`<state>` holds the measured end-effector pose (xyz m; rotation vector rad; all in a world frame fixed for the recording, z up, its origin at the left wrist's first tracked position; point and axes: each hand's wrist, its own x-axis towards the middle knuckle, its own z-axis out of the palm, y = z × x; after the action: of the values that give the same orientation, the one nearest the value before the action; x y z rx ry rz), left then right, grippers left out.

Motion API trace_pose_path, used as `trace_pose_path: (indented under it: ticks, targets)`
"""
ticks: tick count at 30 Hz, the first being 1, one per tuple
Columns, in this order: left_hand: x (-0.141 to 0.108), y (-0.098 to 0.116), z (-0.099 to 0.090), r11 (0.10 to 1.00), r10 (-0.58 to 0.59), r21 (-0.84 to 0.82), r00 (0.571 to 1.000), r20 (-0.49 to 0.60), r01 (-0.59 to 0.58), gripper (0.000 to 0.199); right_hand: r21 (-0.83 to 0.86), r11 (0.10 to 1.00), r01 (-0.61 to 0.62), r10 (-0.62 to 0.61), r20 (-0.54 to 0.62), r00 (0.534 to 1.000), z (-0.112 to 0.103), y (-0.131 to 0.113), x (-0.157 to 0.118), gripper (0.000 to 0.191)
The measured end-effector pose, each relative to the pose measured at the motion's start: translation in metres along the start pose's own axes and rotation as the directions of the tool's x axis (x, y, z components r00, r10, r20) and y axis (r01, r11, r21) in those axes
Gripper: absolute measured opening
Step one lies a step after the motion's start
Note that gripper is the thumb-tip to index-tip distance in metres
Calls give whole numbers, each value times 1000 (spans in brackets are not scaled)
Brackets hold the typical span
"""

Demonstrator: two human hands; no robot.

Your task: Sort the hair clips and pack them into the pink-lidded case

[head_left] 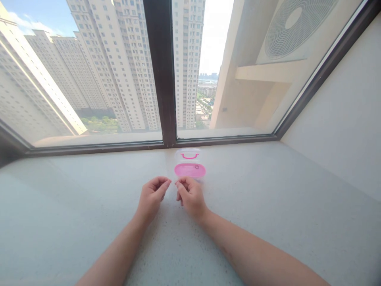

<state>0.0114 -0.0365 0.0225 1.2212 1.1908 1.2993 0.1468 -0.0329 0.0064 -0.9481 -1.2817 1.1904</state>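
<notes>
My left hand point(153, 195) is closed in a pinch over the pale speckled sill, its fingertips pointing right. Facing it, my right hand point(190, 195) pinches too, with a small gap between the two sets of fingertips. Whatever either pinch holds is too small to make out. Just beyond my right hand lies a pink oval container point(187, 170) with a small dark ring-shaped item point(197, 167) in its right part. Behind that is a clear lid with a pink handle point(189, 157), close to the window frame.
The speckled sill point(74, 198) spreads to both sides. Along its back runs a dark window frame point(119, 147) with an upright post point(162, 71). A white wall point(342, 119) borders the right side. Tall buildings and an outdoor fan unit show through the glass.
</notes>
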Motion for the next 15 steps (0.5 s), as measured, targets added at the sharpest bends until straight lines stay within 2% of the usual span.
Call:
trace_pose_path:
  ticks: [15]
  targets:
    - [0,-1,0,1000,9,3,1000,-5,-9,21,-8,1000,-2,2,6,1000,0,0,0,17]
